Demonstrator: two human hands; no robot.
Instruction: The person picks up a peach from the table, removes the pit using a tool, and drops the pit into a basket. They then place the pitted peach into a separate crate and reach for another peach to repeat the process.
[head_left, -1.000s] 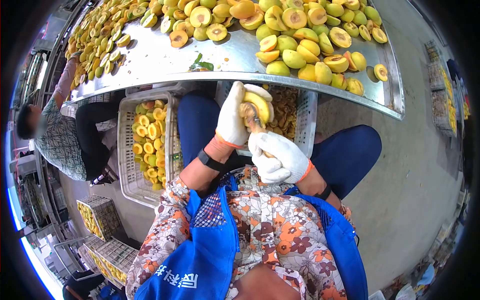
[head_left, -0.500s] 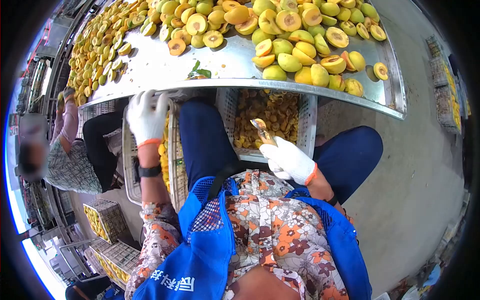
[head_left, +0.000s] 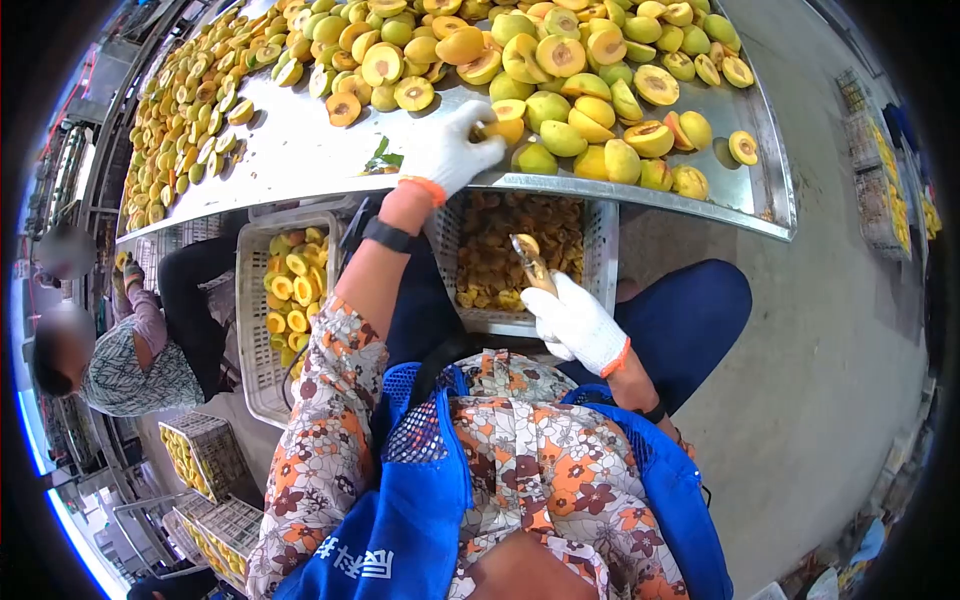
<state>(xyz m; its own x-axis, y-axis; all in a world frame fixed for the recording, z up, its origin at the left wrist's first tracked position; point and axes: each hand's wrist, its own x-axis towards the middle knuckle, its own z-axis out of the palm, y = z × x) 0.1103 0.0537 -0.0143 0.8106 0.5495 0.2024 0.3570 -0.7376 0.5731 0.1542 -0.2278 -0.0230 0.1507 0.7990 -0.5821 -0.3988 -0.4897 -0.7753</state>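
Observation:
My left hand, in a white glove, is at the front of the metal table. Its thumb and fingers close around a yellow peach half at the edge of the fruit pile. Over my lap, my right hand, also gloved, grips a pitting tool with a wooden handle and a curved metal tip. The tool points up and slightly left, above a crate of brownish-yellow scraps. What lies inside the left hand's grip is partly hidden.
Halved peaches cover much of the metal table, which has a raised front rim. A crate with yellow halves stands by my left leg. Two other people sit at the left. Stacked crates stand at the far right.
My left hand has moved from the table's front edge, above the left crate, rightward and onto the table to the peach half. The right hand still holds the tool over the lap.

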